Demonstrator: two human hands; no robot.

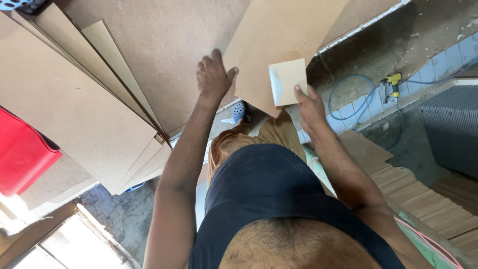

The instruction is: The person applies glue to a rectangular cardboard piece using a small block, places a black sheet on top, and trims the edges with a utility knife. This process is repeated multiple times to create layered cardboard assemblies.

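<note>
Two hands, left hand [213, 74] gripping board edge [279, 40]

two hands [214, 74], one nail gun [394, 82]

We see large brown fibreboard sheets [74, 114] stacked and leaning across the left of the view, with a red cloth or bag [22, 154] beside them. The floor [368, 60] is rough grey concrete edged with pale blue tiles [448, 57]. A blue air hose [348, 99] coils there near a yellow nail gun [394, 82]. Wooden slats [423, 194] lie at the right. Bright daylight enters at bottom left, perhaps through a window [59, 244].
</note>
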